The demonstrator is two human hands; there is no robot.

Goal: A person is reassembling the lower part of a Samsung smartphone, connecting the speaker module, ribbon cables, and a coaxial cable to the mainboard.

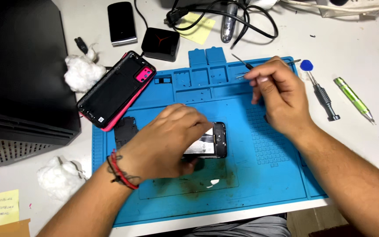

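An opened phone (213,142) lies on the blue repair mat (268,175), its inner parts showing. My left hand (167,140) rests over it and holds it down; most of the phone is hidden beneath the palm. My right hand (277,90) hovers at the mat's upper right, fingertips pinched on thin metal tweezers (242,70) above the small tray compartments. The phone's pink-edged back cover (117,90) lies inside up at the mat's upper left corner. A small black plate (126,131) sits beside my left hand.
A blue-capped screwdriver (321,94) and a green pen-shaped tool (354,98) lie right of the mat. Cotton wads (82,72), (60,177), a black box (23,74), a dark phone (121,22), a black charger (160,44), cables and yellow notes surround it.
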